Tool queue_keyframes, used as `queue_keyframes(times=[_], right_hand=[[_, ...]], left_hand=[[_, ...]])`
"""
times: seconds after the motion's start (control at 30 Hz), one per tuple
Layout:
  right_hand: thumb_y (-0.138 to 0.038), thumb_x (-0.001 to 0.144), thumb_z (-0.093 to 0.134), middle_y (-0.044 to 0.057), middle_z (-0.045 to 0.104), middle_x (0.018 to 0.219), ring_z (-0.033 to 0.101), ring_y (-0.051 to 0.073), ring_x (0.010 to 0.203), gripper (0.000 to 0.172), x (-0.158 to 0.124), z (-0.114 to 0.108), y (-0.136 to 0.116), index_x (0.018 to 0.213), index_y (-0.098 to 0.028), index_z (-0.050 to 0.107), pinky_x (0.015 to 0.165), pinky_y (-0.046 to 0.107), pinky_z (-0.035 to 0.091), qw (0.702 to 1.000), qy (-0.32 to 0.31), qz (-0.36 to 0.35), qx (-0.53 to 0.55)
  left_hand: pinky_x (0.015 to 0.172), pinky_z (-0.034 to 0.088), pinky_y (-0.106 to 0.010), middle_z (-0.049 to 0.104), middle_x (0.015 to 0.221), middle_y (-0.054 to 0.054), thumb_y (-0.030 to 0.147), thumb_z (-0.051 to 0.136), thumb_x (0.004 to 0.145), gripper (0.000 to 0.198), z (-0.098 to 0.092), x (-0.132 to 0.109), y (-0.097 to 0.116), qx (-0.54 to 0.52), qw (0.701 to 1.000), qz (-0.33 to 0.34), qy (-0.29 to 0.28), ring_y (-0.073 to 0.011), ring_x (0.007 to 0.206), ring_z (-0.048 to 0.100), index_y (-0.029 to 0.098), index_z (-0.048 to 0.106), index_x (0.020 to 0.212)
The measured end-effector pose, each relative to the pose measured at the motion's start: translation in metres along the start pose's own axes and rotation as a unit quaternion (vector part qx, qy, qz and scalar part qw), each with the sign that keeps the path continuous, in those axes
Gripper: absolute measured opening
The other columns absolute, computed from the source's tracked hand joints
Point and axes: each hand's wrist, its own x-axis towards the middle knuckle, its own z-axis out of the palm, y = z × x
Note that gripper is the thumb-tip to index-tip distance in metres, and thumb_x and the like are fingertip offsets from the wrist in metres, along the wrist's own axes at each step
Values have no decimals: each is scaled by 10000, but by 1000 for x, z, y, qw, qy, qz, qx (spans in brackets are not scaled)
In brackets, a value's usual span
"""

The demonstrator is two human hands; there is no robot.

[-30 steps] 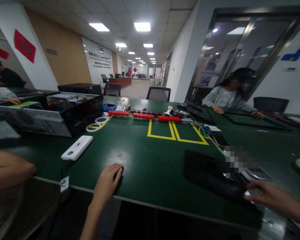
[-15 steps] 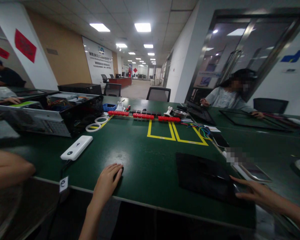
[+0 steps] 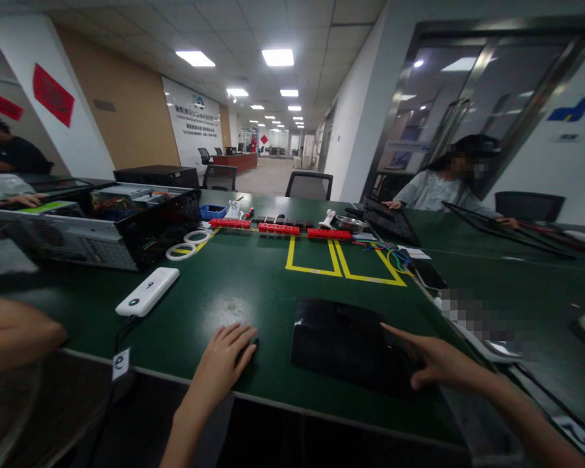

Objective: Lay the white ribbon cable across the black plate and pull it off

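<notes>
A flat, shiny black thing (image 3: 341,344), like a plastic bag or pouch, lies on the green table (image 3: 224,266) in front of me. At its right edge is my right hand (image 3: 429,361), with the index finger stretched along the surface and the thumb at the near corner. The other fingers are partly hidden; the hand appears to have hold of that edge. My left hand (image 3: 229,357) rests palm down near the table's front edge, fingers extended and holding nothing. A gap of bare table separates it from the black thing.
Leftward are a white power bank (image 3: 149,291) with a cable, white rings (image 3: 181,251) and an opened computer case (image 3: 97,227). Red strips (image 3: 279,229) line up behind yellow tape outlines (image 3: 314,270). Phones (image 3: 429,275) lie rightward. A person (image 3: 448,179) sits across; another's arm (image 3: 19,331) is at left.
The black thing has slid left together with my right hand. My left hand has shifted slightly right. Across the table, the person has raised one end of a black frame.
</notes>
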Motion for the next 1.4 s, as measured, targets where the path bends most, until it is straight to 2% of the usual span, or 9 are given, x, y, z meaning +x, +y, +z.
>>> queue_keyframes(times=[0.13, 0.23, 0.53, 0.7, 0.9, 1.03, 1.17, 1.33, 1.4], right_hand=[[-390, 522, 763, 51, 602, 1056, 564, 242, 955, 973, 11, 3, -15, 1387, -241, 343, 811, 305, 429, 999, -8, -37, 29], [-408, 535, 758, 73, 589, 1140, 549, 263, 1023, 916, 13, 3, -26, 1358, -245, 392, 859, 333, 423, 998, -12, -49, 43], [-490, 558, 738, 83, 545, 1258, 491, 283, 1147, 799, 22, 10, -39, 1279, -250, 492, 961, 378, 370, 993, -24, -98, 63], [-534, 599, 701, 69, 635, 992, 582, 214, 872, 530, 15, -1, -53, 992, -183, 644, 704, 280, 447, 992, -41, -107, 56], [-557, 607, 681, -3, 525, 548, 470, 104, 530, 430, -7, -39, -45, 594, -137, 593, 474, 214, 327, 960, -193, -109, 172], [-662, 528, 666, -27, 388, 473, 338, 90, 486, 536, -14, -63, -48, 435, -192, 426, 471, 245, 292, 950, -84, -161, 256], [-797, 489, 549, -37, 290, 454, 268, 86, 421, 630, 0, -69, -76, 416, -230, 284, 429, 276, 282, 920, 67, -105, 373], [-842, 546, 455, -55, 293, 432, 253, 64, 365, 639, 34, -37, -110, 501, -226, 288, 363, 237, 270, 847, 132, -57, 511], [-806, 620, 439, -62, 305, 385, 280, 65, 346, 604, 46, -14, -117, 529, -223, 312, 349, 219, 267, 843, 123, 4, 524]], left_hand=[[1008, 338, -489, 455, 1373, -50, 345, 471, 890, 449, 2, 5, 29, -26, 996, 61, -55, -234, 1248, 419, 301, 401, 1332], [1005, 306, -545, 367, 1428, -62, 361, 511, 868, 562, 8, 6, 43, -20, 993, 83, -83, -265, 1299, 336, 315, 292, 1384], [975, 350, -562, 470, 1359, -38, 372, 510, 868, 493, 10, -16, 37, 23, 995, 72, -57, -274, 1247, 417, 326, 377, 1341], [962, 396, -521, 537, 1299, -33, 287, 485, 888, 420, 11, -30, 26, 35, 996, 75, -15, -259, 1201, 475, 320, 441, 1304], [938, 440, -487, 567, 1262, -29, 267, 492, 880, 388, 6, -32, 29, 26, 997, 66, 4, -252, 1146, 512, 315, 497, 1265], [917, 458, -473, 569, 1250, -50, 292, 508, 871, 364, 2, -30, 34, 23, 998, 51, -2, -270, 1133, 503, 299, 536, 1233], [920, 445, -485, 555, 1261, -60, 290, 488, 881, 369, 1, -25, 37, 19, 998, 53, -18, -278, 1131, 490, 290, 521, 1249], [928, 433, -482, 547, 1265, -64, 273, 476, 886, 377, 4, -22, 38, 5, 998, 56, -5, -267, 1126, 486, 292, 505, 1262], [933, 438, -463, 557, 1256, -46, 284, 481, 884, 370, 5, -22, 37, 0, 999, 53, 11, -255, 1124, 492, 307, 515, 1251]])
